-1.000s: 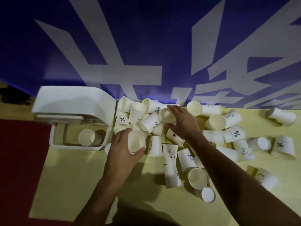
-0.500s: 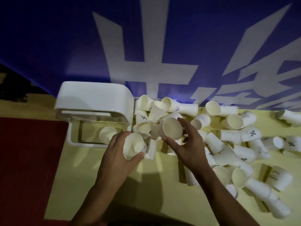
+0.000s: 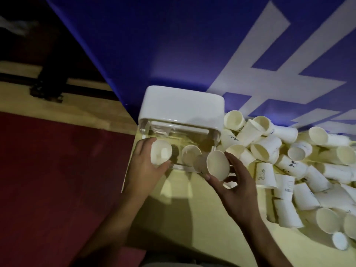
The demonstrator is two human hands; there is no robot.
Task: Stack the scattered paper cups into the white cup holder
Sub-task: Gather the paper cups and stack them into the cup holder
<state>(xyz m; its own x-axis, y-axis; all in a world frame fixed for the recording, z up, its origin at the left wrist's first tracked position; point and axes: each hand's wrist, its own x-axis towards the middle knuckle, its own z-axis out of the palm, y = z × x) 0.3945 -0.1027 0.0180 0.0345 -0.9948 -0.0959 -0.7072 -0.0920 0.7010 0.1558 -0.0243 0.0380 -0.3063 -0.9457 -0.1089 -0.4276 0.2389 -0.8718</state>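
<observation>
- Left hand [image 3: 146, 168]: fingers and thumb curled round one paper cup [image 3: 160, 154], gripping its wall. The cup's mouth faces the camera. It is held at the left front of the cup holder, touching or just short of the clear front edge (the picture does not settle which).
- Right hand [image 3: 237, 187]: thumb and fingertips pinch a second cup [image 3: 217, 164] at its rim and side, the other fingers loosely spread. This cup is tilted with its mouth towards the camera, just before the holder's right front corner.
- White cup holder [image 3: 183, 105]: stands on the yellow table [image 3: 202, 218] near its left edge, against the blue banner [image 3: 173, 45]. It has a white top over a clear lower part.
- One cup inside the holder [image 3: 190, 155]: seen through the clear part, between the two held cups, mouth forward.
- Scattered cups [image 3: 289, 160]: a dense heap lying on their sides, starting against the holder's right side and running off the right of the view.
- Red surface [image 3: 57, 180]: lies to the left of the table.
</observation>
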